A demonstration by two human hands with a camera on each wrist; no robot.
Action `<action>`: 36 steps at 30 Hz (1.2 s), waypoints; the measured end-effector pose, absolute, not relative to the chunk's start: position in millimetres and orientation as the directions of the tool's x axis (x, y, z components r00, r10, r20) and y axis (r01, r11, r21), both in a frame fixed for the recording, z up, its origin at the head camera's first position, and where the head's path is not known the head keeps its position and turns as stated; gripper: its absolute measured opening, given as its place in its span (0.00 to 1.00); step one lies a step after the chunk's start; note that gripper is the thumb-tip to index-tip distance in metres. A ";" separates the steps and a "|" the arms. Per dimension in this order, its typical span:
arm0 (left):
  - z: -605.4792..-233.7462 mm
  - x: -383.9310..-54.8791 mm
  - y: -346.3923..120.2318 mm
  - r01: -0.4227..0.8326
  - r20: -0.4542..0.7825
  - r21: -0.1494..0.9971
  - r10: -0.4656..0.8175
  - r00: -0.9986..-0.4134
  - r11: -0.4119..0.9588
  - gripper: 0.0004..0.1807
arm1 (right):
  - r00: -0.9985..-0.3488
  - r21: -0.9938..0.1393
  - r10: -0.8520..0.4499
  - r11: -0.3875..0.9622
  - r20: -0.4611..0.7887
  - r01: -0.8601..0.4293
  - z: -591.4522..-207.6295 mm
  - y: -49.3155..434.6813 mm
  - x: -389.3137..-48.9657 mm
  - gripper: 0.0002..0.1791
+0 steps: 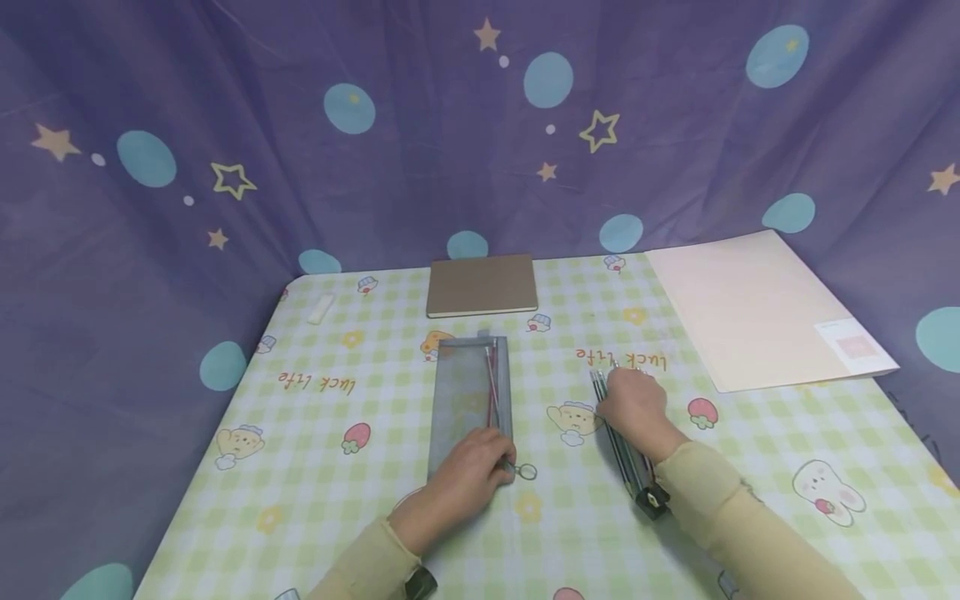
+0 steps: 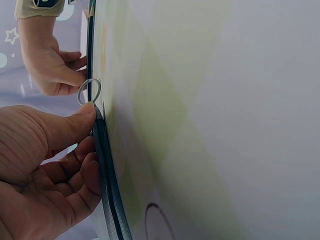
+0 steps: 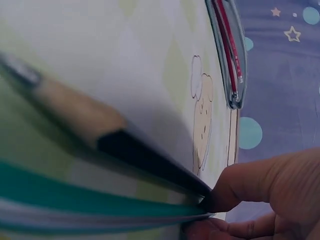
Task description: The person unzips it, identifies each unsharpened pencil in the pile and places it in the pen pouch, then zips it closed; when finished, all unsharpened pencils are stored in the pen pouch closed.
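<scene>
My left hand (image 1: 468,465) pinches the near right corner of a grey see-through pencil pouch (image 1: 453,408), right beside its round zipper ring (image 2: 89,92). Inside the pouch, red pencils (image 3: 231,55) lie lengthwise. To the right, my right hand (image 1: 636,410) holds a bunch of dark pencils (image 1: 617,446) low over the table, their tips pointing toward me. Close up in the right wrist view, thumb and fingers pinch a sharpened dark pencil (image 3: 150,157) and a teal-and-white striped one (image 3: 100,212). The palm hides part of the bunch.
A brown notebook (image 1: 482,286) lies at the back, beyond the pouch. At the back left is a white eraser (image 1: 321,309). A large pale folder (image 1: 757,308) covers the back right of the checked tablecloth (image 1: 300,467). Purple curtain (image 1: 420,167) surrounds the table's far sides.
</scene>
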State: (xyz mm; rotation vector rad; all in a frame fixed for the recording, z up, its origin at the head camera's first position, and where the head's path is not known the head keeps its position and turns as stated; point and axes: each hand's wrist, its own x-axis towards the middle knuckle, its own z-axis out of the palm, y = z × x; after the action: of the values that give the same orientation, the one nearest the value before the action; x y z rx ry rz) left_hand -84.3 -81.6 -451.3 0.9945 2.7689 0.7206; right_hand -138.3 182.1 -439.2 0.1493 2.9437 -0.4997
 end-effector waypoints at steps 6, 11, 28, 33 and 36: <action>-451.4 -84.5 -81.5 0.566 0.044 0.470 0.622 -0.782 0.677 0.07 | -0.985 -0.296 0.071 0.948 -0.158 0.115 -440.3 180.6 -139.4 0.13; -452.3 -83.8 -81.5 0.555 0.030 0.469 0.616 -0.787 0.687 0.07 | -0.982 -0.308 0.082 0.942 -0.173 0.133 -440.1 182.8 -139.8 0.14; -452.6 -84.6 -82.3 0.569 0.049 0.456 0.619 -0.784 0.684 0.07 | -0.993 -0.729 0.092 0.675 -0.069 0.113 -419.0 198.1 -149.9 0.09; -452.9 -83.7 -82.8 0.572 0.054 0.457 0.621 -0.782 0.681 0.07 | -0.978 -0.872 0.120 0.444 -0.174 0.209 -428.0 187.0 -159.5 0.12; -453.7 -83.3 -82.8 0.573 0.054 0.459 0.622 -0.781 0.680 0.07 | -0.969 -0.903 0.111 0.351 -0.221 0.246 -434.4 178.6 -165.0 0.14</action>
State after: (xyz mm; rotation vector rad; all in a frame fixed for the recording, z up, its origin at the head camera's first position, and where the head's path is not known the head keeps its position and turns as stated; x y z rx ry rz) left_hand -83.3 -82.8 -453.7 0.9921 2.7806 0.7039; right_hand -165.0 178.6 -434.4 0.3301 2.4810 -1.6917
